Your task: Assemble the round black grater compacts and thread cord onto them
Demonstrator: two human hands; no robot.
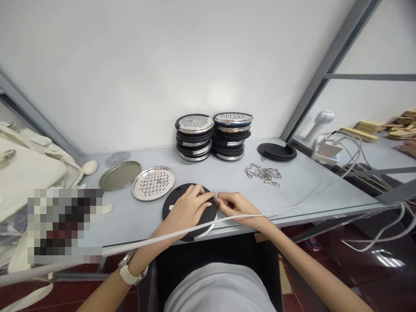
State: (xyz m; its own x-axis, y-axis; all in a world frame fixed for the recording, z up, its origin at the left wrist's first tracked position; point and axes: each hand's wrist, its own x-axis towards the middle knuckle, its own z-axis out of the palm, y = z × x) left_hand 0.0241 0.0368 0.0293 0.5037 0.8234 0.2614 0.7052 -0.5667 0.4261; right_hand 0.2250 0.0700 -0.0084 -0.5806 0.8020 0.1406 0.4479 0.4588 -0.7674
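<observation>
A round black disc [173,200] with a silver rim on its right side lies flat at the table's front edge. My left hand [191,203] rests on top of it, palm down, fingers reaching toward its right edge. At that edge, beside the left fingertips, my right hand [235,208] is closed in a pinch near a small metal piece [214,198]; what lies between its fingers is too small to make out. A pile of metal clips [264,174] lies behind and right of my right hand. Left of the disc sits a silver grater plate [154,183].
Two stacks of round graters [195,136] stand by the wall. A black ring [277,152] lies at the back right, an olive plate [120,175] at the left. A white cable [292,207] crosses above my forearms. Another person's hand [408,147] shows at the far right.
</observation>
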